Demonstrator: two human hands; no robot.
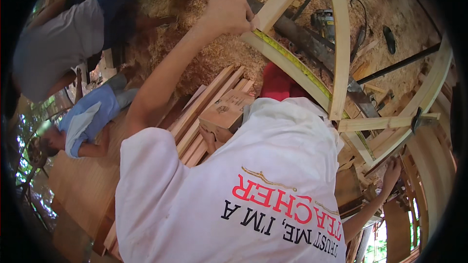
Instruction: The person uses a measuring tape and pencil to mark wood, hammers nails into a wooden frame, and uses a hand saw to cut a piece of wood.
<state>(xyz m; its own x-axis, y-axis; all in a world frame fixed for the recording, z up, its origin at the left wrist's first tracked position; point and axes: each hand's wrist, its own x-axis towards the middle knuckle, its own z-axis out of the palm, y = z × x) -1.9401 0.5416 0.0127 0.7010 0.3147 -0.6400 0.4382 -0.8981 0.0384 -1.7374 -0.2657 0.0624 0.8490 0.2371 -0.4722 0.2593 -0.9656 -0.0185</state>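
A yellow tape measure (292, 61) lies stretched along a curved pale wooden strip (273, 54), part of a pointed wooden frame. At the strip's upper left end, my left hand (226, 15) is closed on the tape, fingers bent at the wood's corner. The tape passes behind a second curved strip (340, 44) and shows again lower right. Close to that lower stretch is my right hand (390, 175), fingers curled at the frame's edge; what they hold, if anything, is not clear. A short wooden crosspiece (375, 123) meets the frame near there.
Sawdust (219, 53) covers the ground. Dark metal bars (312, 44) run under the frame, with a power tool (322, 22) beyond. A dark clamp (417, 120) grips the crosspiece. Planks (192, 134) and a brown box (226, 111) lie before me. Two people (63, 44) are at left.
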